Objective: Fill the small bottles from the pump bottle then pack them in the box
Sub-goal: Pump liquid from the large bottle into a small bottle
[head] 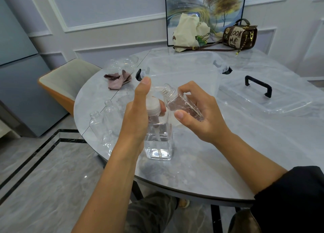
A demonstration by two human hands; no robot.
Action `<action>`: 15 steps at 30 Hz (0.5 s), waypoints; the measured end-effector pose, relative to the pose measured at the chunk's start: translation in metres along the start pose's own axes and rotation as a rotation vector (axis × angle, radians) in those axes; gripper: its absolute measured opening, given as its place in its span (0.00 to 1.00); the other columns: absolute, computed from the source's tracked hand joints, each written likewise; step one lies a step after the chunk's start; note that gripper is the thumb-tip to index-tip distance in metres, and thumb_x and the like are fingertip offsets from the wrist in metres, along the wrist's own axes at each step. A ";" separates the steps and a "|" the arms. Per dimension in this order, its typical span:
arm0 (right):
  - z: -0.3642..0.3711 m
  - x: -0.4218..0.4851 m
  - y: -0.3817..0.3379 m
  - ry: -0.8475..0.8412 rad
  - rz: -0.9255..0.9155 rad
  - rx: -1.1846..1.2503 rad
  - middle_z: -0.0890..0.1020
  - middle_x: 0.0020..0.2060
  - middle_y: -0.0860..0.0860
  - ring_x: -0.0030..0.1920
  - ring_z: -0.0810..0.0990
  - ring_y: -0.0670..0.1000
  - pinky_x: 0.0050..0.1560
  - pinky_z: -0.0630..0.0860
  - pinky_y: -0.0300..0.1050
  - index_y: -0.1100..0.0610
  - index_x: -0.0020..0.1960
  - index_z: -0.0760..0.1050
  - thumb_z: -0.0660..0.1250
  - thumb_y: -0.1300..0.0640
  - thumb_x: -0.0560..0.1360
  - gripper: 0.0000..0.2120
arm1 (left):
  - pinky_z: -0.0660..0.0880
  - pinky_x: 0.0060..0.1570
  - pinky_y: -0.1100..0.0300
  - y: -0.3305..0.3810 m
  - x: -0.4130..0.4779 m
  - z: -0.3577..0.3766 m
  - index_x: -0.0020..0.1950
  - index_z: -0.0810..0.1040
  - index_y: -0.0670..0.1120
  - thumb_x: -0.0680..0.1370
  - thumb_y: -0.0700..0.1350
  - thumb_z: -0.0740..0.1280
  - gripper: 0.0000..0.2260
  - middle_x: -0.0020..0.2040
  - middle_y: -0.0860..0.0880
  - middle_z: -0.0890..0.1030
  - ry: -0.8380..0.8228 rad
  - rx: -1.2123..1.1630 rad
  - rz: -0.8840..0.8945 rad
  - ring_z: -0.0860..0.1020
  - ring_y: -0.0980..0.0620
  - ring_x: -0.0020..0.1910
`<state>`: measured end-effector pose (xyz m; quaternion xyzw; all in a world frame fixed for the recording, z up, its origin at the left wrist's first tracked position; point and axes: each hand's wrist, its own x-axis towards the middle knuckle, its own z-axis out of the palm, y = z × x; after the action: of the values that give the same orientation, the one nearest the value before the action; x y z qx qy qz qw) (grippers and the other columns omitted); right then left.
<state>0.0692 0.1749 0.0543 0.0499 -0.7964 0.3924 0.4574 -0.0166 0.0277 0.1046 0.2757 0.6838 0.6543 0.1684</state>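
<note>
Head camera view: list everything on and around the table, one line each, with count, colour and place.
pump bottle: one, clear, part full, near table edge, under the left hand
small bottle: one, clear, tilted, mouth at the pump spout, in the right hand
empty small bottles: at least three, clear, uncapped, table's left edge
box: one, clear with black latches, open, table centre
lid: one, clear with black handle, right of box
cloth: one, dusty pink, crumpled, left of box
tote bag: one, cream, far edge
handbag: one, brown, far edge
painting: one, against wall
chair: one, beige and orange, left
table: one, grey marble
left hand: fingers around pump head
right hand: fingers around small bottle
</note>
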 end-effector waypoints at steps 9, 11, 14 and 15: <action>0.001 0.001 -0.004 -0.017 -0.022 0.008 0.73 0.32 0.35 0.30 0.72 0.41 0.37 0.63 0.28 0.57 0.54 0.70 0.68 0.48 0.76 0.15 | 0.76 0.66 0.36 0.001 -0.003 0.002 0.36 0.86 0.55 0.74 0.76 0.52 0.33 0.49 0.38 0.87 0.008 -0.026 0.065 0.84 0.38 0.55; 0.002 0.001 -0.005 -0.017 -0.023 0.005 0.74 0.32 0.34 0.30 0.72 0.41 0.37 0.64 0.28 0.57 0.55 0.70 0.68 0.48 0.76 0.15 | 0.75 0.66 0.36 -0.001 -0.001 0.001 0.36 0.86 0.57 0.75 0.76 0.51 0.33 0.49 0.38 0.87 0.013 -0.034 0.076 0.85 0.38 0.55; 0.001 0.001 -0.005 -0.016 -0.028 0.003 0.73 0.33 0.34 0.30 0.72 0.41 0.37 0.63 0.28 0.57 0.54 0.70 0.68 0.49 0.76 0.15 | 0.75 0.66 0.38 -0.003 0.001 0.001 0.37 0.87 0.54 0.75 0.76 0.51 0.34 0.49 0.40 0.87 0.002 -0.019 0.062 0.85 0.40 0.55; 0.001 0.001 -0.005 -0.018 -0.028 0.005 0.73 0.33 0.34 0.30 0.72 0.41 0.37 0.63 0.29 0.57 0.54 0.71 0.68 0.49 0.76 0.15 | 0.76 0.66 0.38 -0.004 0.001 0.000 0.36 0.87 0.55 0.75 0.76 0.53 0.33 0.49 0.40 0.87 -0.002 -0.018 0.054 0.85 0.40 0.55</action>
<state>0.0703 0.1710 0.0582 0.0657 -0.7989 0.3875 0.4554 -0.0177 0.0286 0.1012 0.2930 0.6701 0.6644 0.1537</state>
